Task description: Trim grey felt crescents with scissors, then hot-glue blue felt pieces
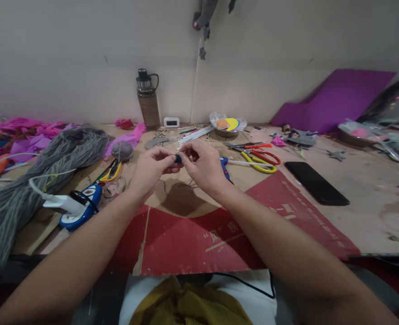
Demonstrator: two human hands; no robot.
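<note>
Both hands meet above the middle of the table, fingertips nearly touching. Between them is a small dark blue piece, mostly covered by the fingers, so its kind does not show. My left hand pinches it from the left with thumb and forefinger. My right hand is closed at its other side, thumb and fingers pressed together. Thin dark strands hang below the hands. Just behind the right hand lies a blue glue gun, partly hidden. A red printed cardboard sheet lies beneath the forearms.
Grey yarn and a blue power strip with a white plug lie left. Yellow-and-red scissors and a black phone lie right. Behind stand a bottle, a small white clock and a bowl.
</note>
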